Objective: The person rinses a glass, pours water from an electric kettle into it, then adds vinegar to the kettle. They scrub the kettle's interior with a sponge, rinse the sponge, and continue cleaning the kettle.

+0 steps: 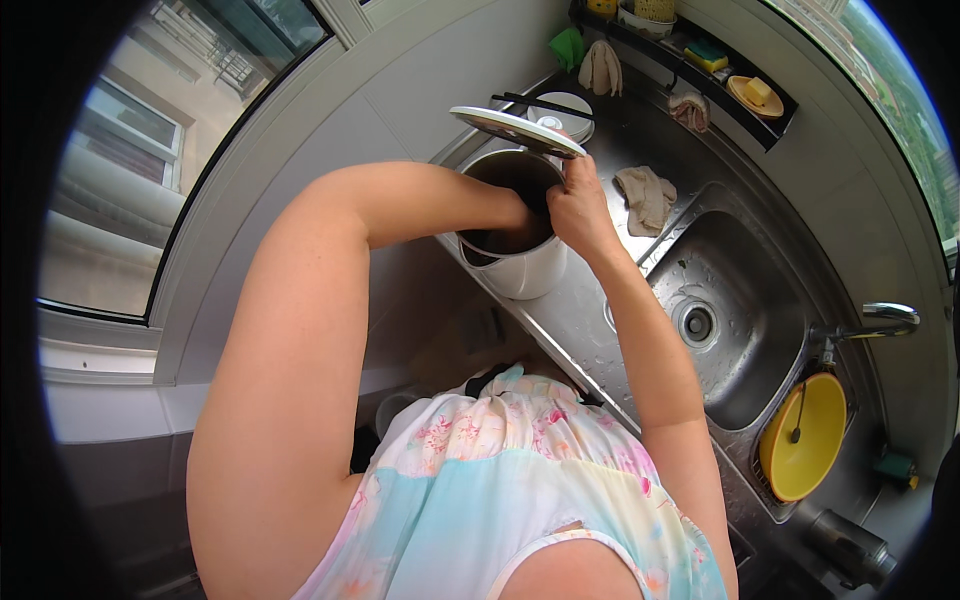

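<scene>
A white electric kettle (pixel 526 276) with a dark interior stands on the steel drainboard (pixel 592 330), its spout turned towards me and to the left. Its round white lid (pixel 517 129) is raised above the mouth. Inside the kettle is my left hand (pixel 521 214), reaching in from the left; the fingers are hidden, so whatever they touch cannot be seen. My right hand (pixel 583 199) grips the kettle's right side at the rim, just under the raised lid. A crumpled beige cloth (pixel 646 199) lies to the right of that hand.
Behind the kettle are white dishes (pixel 577 105) and black chopsticks (pixel 544 105). The sink basin (pixel 750 285) is at right, beneath a chrome faucet (pixel 877 321). A yellow bowl (pixel 806 442) leans by the basin. A dark wall shelf (pixel 675 71) holds sponges and soap.
</scene>
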{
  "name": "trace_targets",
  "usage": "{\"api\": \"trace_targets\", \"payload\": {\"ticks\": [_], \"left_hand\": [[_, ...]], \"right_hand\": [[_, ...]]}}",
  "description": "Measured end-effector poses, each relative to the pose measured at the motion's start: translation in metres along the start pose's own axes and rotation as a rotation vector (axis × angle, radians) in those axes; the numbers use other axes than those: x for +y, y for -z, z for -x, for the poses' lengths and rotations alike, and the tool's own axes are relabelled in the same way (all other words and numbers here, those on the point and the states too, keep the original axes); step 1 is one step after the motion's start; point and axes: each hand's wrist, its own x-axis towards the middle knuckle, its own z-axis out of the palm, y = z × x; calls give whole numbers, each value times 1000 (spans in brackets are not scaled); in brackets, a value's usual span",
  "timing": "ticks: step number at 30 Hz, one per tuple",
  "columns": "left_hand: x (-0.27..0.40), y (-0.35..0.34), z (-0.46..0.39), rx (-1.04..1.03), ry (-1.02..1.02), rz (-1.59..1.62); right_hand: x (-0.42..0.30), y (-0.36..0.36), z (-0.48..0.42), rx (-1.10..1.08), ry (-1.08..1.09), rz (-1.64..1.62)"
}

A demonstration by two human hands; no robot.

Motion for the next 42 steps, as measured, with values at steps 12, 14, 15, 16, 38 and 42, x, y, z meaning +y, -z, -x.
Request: {"api": "trace_targets", "payload": {"ticks": [12, 14, 15, 16, 38, 42], "left_hand": [[-4, 0, 7, -21, 37, 115], [-4, -5, 9, -19, 41, 131], [-4, -4, 10, -11, 40, 144], [-4, -3, 10, -8, 40, 150], [-4, -14, 53, 627, 154, 1026], [-9, -21, 64, 679, 204, 847]], "right_hand": [[-16, 6, 5, -9, -120, 26], [-21, 4, 6, -10, -126, 98], [-22, 4, 6, -4, -141, 93], [-23, 4, 6, 1, -154, 87], [-7, -2, 0, -5, -140, -12], [-2, -3, -1, -18, -129, -11]]}}
